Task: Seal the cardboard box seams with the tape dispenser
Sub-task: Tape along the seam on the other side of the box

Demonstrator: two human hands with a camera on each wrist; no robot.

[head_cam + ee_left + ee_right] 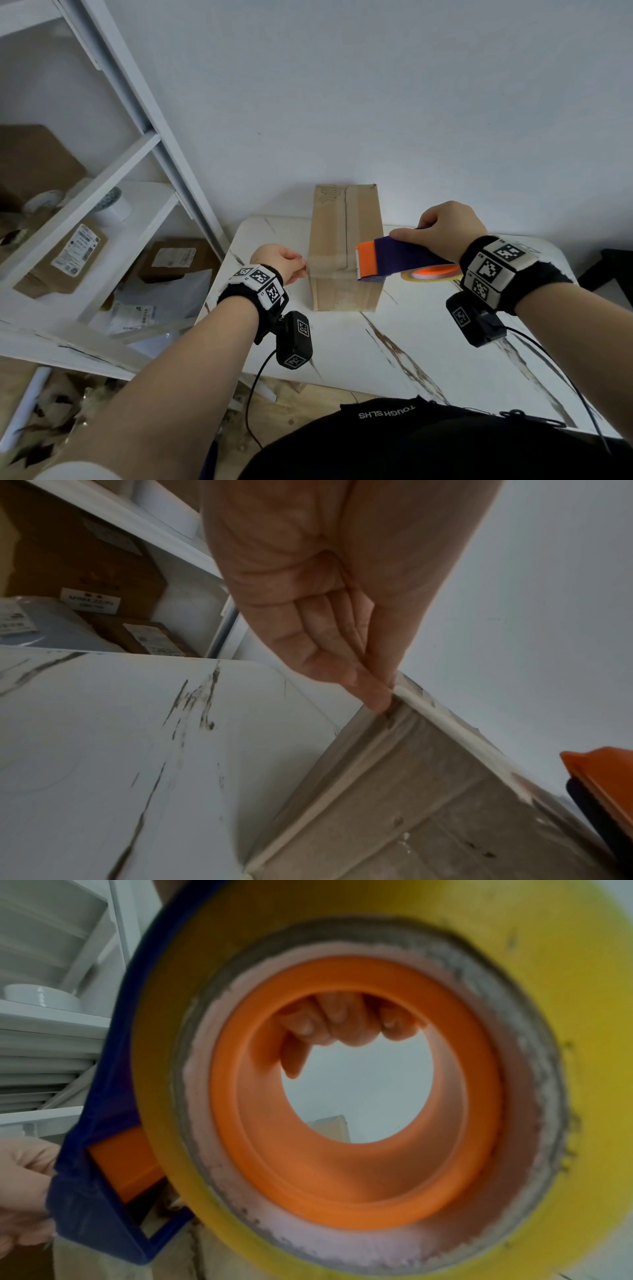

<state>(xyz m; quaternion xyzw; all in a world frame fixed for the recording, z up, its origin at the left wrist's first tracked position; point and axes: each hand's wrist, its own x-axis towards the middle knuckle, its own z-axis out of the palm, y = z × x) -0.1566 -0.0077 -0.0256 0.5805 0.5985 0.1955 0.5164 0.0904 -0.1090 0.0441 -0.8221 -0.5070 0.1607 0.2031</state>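
A long cardboard box lies on the white marble table, with clear tape along its top seam and a strip across its near end. My left hand touches the box's upper left edge at that strip. In the left wrist view its straight fingertips press on the box edge. My right hand grips the purple and orange tape dispenser, whose orange blade end sits over the box's near right top edge. Its yellow tape roll fills the right wrist view, with my fingers curled through the core.
A white shelf unit stands at the left, holding labelled parcels and a white tape roll. The wall is right behind the box. A dark object sits beyond the table's right edge. Cables hang from both wrist cameras.
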